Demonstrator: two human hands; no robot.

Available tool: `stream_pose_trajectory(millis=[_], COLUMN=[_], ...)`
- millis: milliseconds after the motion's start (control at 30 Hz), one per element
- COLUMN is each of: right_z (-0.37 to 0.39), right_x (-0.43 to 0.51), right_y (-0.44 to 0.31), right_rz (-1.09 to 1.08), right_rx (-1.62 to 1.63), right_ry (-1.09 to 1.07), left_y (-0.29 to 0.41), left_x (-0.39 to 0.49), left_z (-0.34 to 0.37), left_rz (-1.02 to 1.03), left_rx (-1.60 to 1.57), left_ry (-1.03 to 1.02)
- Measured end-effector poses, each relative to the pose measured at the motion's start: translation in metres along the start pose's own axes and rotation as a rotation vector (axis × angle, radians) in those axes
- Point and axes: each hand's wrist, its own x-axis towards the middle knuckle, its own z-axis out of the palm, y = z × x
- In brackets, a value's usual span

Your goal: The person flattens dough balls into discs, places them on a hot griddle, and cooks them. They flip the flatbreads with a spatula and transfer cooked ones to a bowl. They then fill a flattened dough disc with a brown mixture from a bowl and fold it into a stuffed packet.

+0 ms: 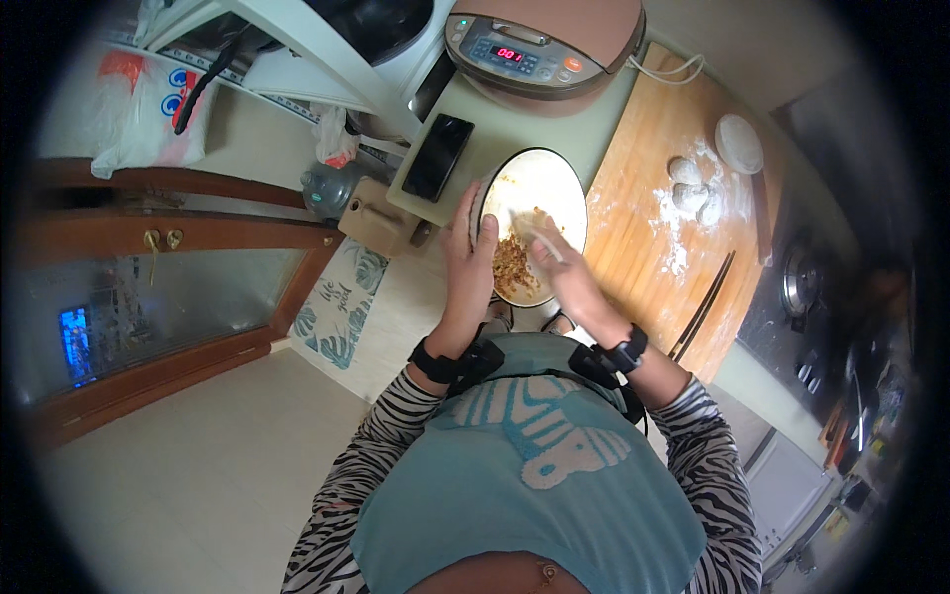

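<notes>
My left hand (471, 249) grips the side of a white enamel bowl (523, 174) with a dark rim, its thumb over the edge. The bowl is tilted, its inside facing up towards me. Brown minced filling (512, 271) lies in its lower part, and crumbs cling to the wall above. My right hand (568, 275) is over the bowl's right side, its fingers closed around a pale utensil (547, 245), perhaps a spoon or scraper. The utensil's far end is blurred inside the bowl. Both wrists carry black straps.
A floury wooden board (623, 223) on the right bears several dough pieces (690, 196), a small bowl (739, 143), a rolling pin (762, 215) and dark chopsticks (703, 304). Ahead are a rice cooker (549, 82) and a phone (438, 157). A stove (801, 282) stands further right.
</notes>
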Motion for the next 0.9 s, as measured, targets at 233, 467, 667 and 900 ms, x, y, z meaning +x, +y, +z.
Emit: stream_pose_trajectory(millis=[233, 467, 667, 900], right_z=[0.029, 0.026, 0.021, 0.007], right_x=[0.0, -0.003, -0.005, 0.001], right_y=[0.003, -0.006, -0.007, 0.005], right_rz=[0.073, 0.149, 0.276, 0.314], right_rx=[0.098, 0.314, 0.725, 1.218], right_ry=[-0.013, 0.071, 0.013, 0.01], left_y=[0.01, 0.011, 0.014, 0.024], left_x=[-0.009, -0.007, -0.003, 0.011], left_z=[0.017, 0.031, 0.045, 0.056], left_rz=[0.024, 0.114, 0.237, 0.236], left_rx=[0.219, 0.372, 0.554, 0.6], left_ry=[-0.023, -0.044, -0.06, -0.109])
